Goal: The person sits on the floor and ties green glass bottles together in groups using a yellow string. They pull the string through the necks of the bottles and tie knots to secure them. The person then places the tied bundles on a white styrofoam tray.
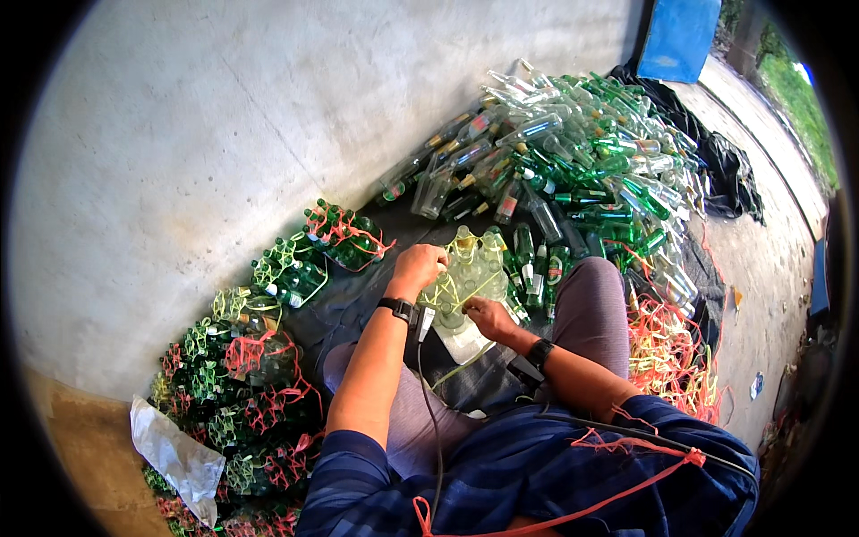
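Between my knees stands a tight cluster of clear glass bottles (483, 266), upright, with a yellow-green plastic strap (484, 288) running across their necks. My left hand (422, 268) is closed at the far left side of the cluster; its fingertips are partly hidden, and what they pinch is too small to make out. On the near right side, my right hand (492, 320) is closed on the strap. Under the bottles shows a whitish slab (463, 344). Beside my left wrist hangs a small white piece (426, 320) on a dark cable.
A large heap of loose green and clear bottles (573, 152) lies ahead against the grey wall (206, 116). Strapped bottle bundles (259, 358) crowd the left. Red and yellow straps (667, 353) pile up by my right knee. A blue panel (680, 38) stands at the far right.
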Available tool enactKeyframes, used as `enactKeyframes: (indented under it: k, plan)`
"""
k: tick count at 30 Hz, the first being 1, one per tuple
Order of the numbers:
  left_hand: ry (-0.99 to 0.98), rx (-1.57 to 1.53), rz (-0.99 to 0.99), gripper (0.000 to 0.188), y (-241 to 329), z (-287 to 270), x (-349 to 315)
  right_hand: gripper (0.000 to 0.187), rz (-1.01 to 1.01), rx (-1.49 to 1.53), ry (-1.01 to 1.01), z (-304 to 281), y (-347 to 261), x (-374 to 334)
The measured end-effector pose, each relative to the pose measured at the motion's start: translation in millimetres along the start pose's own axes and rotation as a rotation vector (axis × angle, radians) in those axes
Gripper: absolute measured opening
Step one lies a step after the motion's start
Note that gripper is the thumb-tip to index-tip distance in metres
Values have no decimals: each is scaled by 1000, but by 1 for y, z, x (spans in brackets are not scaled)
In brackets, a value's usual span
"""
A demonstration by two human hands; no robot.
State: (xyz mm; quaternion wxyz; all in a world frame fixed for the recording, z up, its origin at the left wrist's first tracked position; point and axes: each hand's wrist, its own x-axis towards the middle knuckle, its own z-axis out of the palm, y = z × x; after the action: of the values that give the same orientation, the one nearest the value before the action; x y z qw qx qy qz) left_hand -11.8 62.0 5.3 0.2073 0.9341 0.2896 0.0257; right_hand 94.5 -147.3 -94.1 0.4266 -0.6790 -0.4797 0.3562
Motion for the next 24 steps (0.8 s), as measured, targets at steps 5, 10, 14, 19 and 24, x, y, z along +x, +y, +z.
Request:
enactKeyframes:
  k: [5,10,14,19,24]
  plan:
    - [12,-56,82,18,-7,0,-4,25,-118,-135,-26,-10,9,-1]
    - [76,-126,121,15,-14,0,-14,25,-132,-140,-32,-15,-1,-4]
    - [238,-36,115,17,5,11,-35,26,-134,-139,-41,-18,-5,-11]
    - [298,17,31,17,44,6,-68,26,-97,-77,-12,-17,-5,-14]
    - [219,21,70,15,63,34,-102,26,-151,-95,17,-18,-7,-13]
